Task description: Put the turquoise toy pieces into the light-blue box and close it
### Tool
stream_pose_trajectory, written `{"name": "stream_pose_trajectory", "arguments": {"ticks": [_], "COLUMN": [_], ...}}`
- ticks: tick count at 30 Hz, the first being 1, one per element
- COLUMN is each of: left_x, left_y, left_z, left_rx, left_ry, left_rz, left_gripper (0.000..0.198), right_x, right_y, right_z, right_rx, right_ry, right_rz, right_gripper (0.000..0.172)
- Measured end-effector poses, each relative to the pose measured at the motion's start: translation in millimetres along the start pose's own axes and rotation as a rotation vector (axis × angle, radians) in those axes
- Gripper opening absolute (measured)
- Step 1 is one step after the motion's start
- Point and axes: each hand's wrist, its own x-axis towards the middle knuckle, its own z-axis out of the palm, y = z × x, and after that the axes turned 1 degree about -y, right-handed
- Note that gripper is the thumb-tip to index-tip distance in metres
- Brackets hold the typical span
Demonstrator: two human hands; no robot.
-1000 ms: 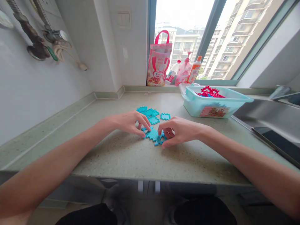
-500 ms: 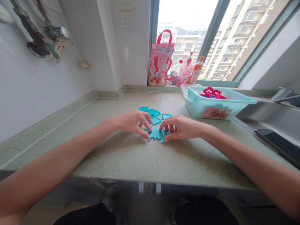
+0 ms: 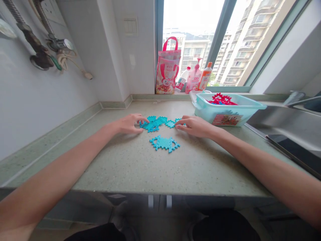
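Observation:
A flat assembly of joined turquoise puzzle tiles [image 3: 164, 143] lies free on the green countertop [image 3: 140, 167], with neither hand on it. Behind it sits a small heap of loose turquoise tiles [image 3: 153, 123]. My left hand [image 3: 129, 123] rests at the heap's left side, fingers stretched out, index fingertip and thumb touching the nearest tiles. My right hand [image 3: 193, 126] lies on the counter to the right, fingers extended, their tips on a single loose tile [image 3: 173, 123]. Neither hand has lifted anything.
A pale turquoise tub [image 3: 240, 109] with red tiles stands at the right rear. Beyond it are a steel sink [image 3: 288, 122] and a dark tray [image 3: 296, 149]. A pink bag [image 3: 167, 72] and bottles [image 3: 198, 78] stand on the window sill. Tools [image 3: 41, 53] hang on the left wall.
Both hands have let go of the joined tiles and moved away from me, to the loose tiles behind. The assembly now lies alone on the counter.

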Motion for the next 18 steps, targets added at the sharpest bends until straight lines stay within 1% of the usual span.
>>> {"name": "stream_pose_trajectory", "arguments": {"ticks": [2, 5, 7, 11, 13, 16, 18], "left_x": [-0.1, 0.9, 1.8, 2.4, 2.4, 3.7, 5.6], "left_y": [-1.5, -5.3, -7.4, -8.6, -7.3, -2.4, 2.6], "left_z": [0.1, 3.6, 6.6, 7.9, 6.8, 8.1, 11.8], "left_rx": [-0.010, -0.075, -0.102, -0.056, -0.061, -0.092, -0.135], "left_ry": [0.029, 0.057, 0.057, 0.100, 0.125, 0.193, 0.232], "left_rz": [0.022, 0.046, 0.019, -0.025, -0.035, -0.078, -0.099], "left_gripper": [0.050, 0.052, 0.056, 0.062, 0.056, 0.037, 0.033], "right_x": [0.0, -0.5, -1.0, -2.0, -2.6, -3.4, -3.9], "right_y": [0.3, -9.7, -19.3, -34.0, -38.0, -42.5, -45.4], "right_z": [-0.3, -0.3, -0.7, -1.7, -0.8, 2.8, 5.7], "right_rx": [-0.021, -0.001, 0.030, 0.070, 0.086, 0.101, 0.113], "right_ry": [0.033, 0.083, 0.105, 0.114, 0.127, 0.152, 0.157], "right_rz": [0.014, -0.008, -0.041, -0.115, -0.129, -0.136, -0.134], "right_gripper": [0.037, 0.036, 0.036, 0.039, 0.037, 0.036, 0.041]}}
